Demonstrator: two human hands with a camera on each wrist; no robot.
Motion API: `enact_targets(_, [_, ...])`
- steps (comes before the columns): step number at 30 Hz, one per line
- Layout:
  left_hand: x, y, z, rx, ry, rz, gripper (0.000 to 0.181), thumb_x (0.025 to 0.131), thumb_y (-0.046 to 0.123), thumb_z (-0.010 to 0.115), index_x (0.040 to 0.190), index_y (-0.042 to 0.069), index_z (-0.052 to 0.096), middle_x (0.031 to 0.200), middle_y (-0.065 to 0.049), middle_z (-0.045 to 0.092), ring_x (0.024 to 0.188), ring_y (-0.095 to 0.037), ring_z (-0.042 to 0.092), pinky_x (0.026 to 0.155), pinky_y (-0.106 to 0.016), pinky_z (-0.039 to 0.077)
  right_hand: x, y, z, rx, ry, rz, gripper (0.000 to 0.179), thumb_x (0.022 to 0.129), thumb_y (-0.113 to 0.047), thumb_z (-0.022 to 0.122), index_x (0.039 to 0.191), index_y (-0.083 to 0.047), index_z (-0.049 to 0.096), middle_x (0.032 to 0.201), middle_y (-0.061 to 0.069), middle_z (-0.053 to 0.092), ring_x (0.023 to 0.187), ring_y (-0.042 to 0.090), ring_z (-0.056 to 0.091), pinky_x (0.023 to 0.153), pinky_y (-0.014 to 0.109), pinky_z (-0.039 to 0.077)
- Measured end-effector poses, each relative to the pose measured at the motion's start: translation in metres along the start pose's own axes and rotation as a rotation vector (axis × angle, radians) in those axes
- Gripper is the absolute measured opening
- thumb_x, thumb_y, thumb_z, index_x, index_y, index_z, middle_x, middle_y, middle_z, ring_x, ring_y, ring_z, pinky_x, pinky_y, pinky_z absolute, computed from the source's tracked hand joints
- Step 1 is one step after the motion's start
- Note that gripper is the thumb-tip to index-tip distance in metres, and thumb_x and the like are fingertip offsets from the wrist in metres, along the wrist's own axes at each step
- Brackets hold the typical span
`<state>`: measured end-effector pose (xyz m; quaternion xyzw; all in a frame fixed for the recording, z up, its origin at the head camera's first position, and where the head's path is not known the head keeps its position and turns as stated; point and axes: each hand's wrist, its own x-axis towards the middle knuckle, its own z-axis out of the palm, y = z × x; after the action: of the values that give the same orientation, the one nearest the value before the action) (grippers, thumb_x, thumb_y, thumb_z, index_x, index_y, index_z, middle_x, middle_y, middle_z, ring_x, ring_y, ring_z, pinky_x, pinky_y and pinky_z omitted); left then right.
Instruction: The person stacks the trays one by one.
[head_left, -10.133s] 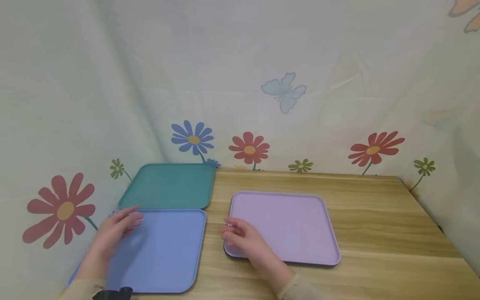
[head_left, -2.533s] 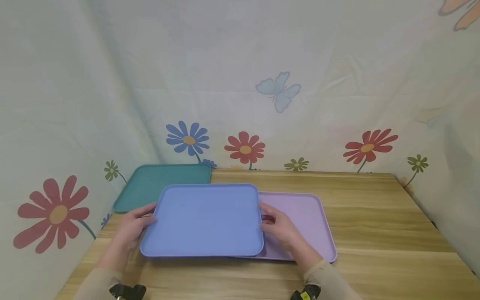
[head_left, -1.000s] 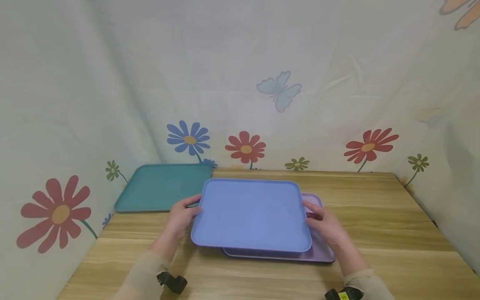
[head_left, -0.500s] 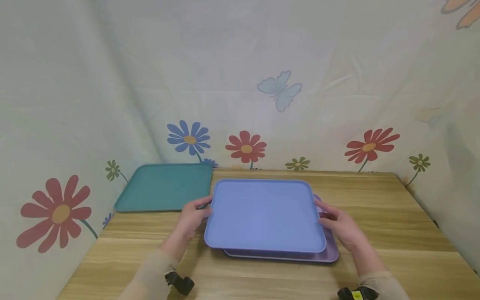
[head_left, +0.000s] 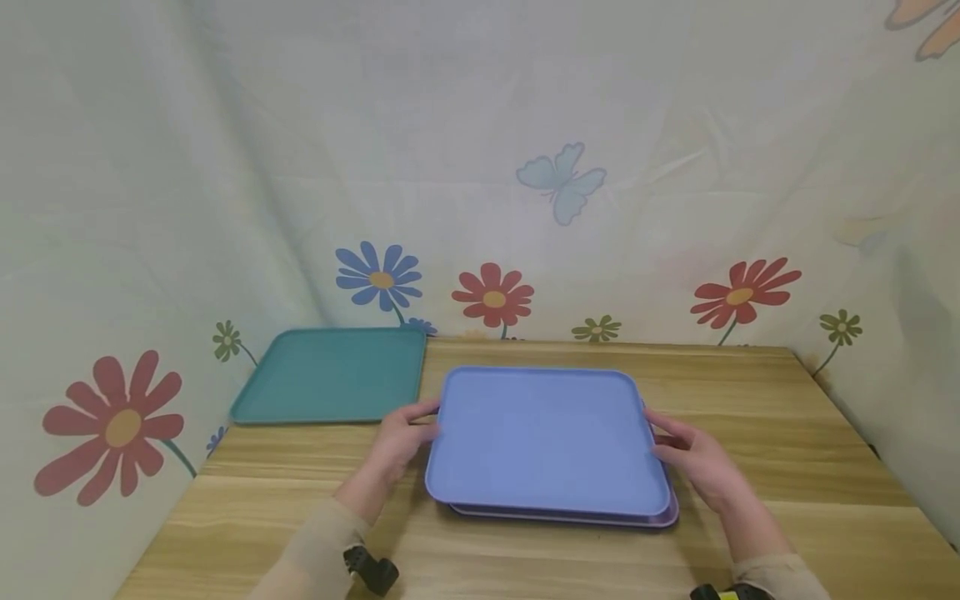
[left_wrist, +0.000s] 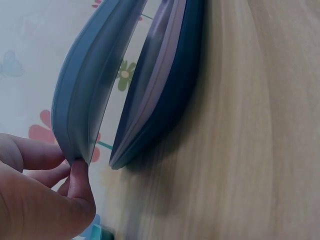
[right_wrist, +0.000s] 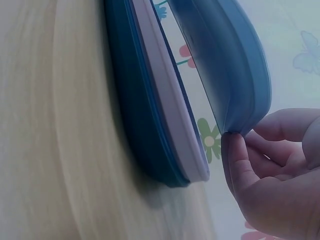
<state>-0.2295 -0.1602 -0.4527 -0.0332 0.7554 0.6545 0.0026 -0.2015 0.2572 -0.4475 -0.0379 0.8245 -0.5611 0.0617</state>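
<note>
A blue rectangular tray is held level above a small stack of trays. My left hand pinches its left edge between thumb and fingers, and my right hand pinches the right edge. Under it, a strip of the purple tray peeks out at the front right. Both wrist views show a gap between the blue tray and the purple tray. Beneath the purple one lies a dark blue tray, low on the table; the blue tray hides most of this stack from the head view.
A teal tray lies at the back left of the wooden table, just beyond my left hand. A pale cloth printed with flowers and butterflies hangs behind the table and along its sides.
Both hands have carried the blue tray from the left, where it lay in front of the teal tray, rightward over the purple tray. In the last half second it has come lower.
</note>
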Motion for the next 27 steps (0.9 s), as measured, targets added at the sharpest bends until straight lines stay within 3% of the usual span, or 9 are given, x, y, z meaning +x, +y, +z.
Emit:
enact_targets(15, [0.002, -0.003, 0.007, 0.006, -0.027, -0.002, 0.049, 0.082, -0.012, 0.063, 0.131, -0.01, 0.057, 0.134, -0.028, 0.055, 0.124, -0.039, 0.05, 0.083, -0.028, 0.051, 0.0, 0.007, -0.01, 0.034, -0.053, -0.023, 0.057, 0.095, 0.002, 0.06, 0.146, 0.008, 0.038, 0.148, 0.034, 0.036, 0.128, 0.044, 0.045, 0.087, 0.014, 0.044])
enact_targets(27, [0.001, -0.008, 0.011, 0.029, -0.034, -0.014, 0.048, 0.081, -0.012, 0.065, 0.129, -0.009, 0.059, 0.134, -0.027, 0.056, 0.122, -0.04, 0.052, 0.089, -0.037, 0.053, 0.0, 0.011, -0.012, -0.003, -0.06, -0.004, 0.057, 0.094, 0.003, 0.06, 0.146, 0.007, 0.038, 0.151, 0.031, 0.033, 0.128, 0.045, 0.045, 0.087, 0.013, 0.042])
